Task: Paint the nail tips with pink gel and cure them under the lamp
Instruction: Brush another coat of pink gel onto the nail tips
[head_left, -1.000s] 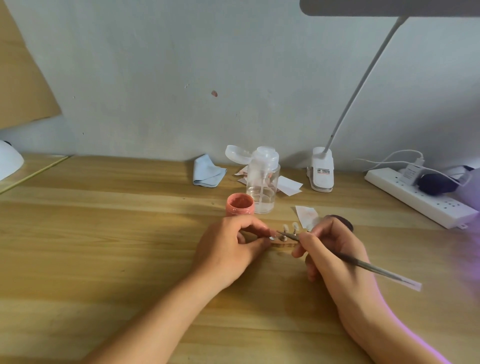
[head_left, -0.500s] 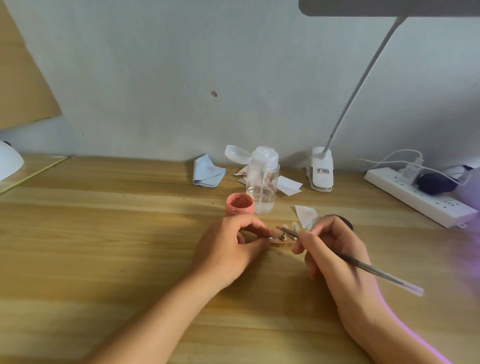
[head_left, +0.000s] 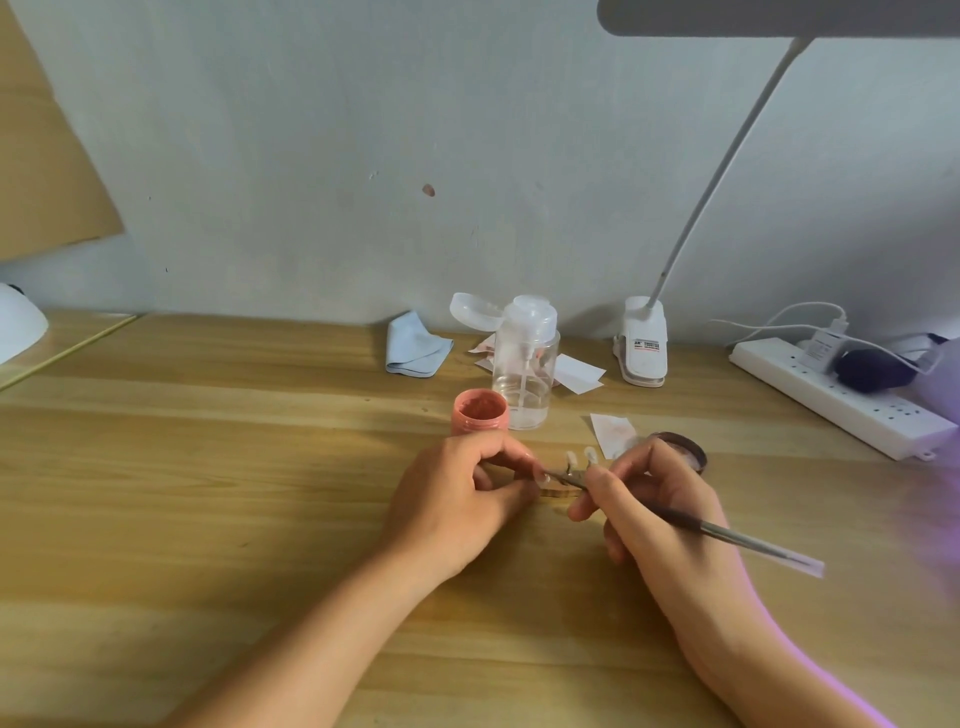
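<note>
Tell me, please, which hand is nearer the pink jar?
Left. The left hand lies just in front of the pink jar; the right hand, holding the brush, is farther to its right.

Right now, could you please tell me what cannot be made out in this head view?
All in the head view:
Small clear nail tips: too small to show any gel.
Thin grey-handled brush: bristles blurred against the left hand.
Brown wooden tip holder: largely covered by that hand, which pinches it.
Dark round jar: mostly hidden behind the right hand.
</note>
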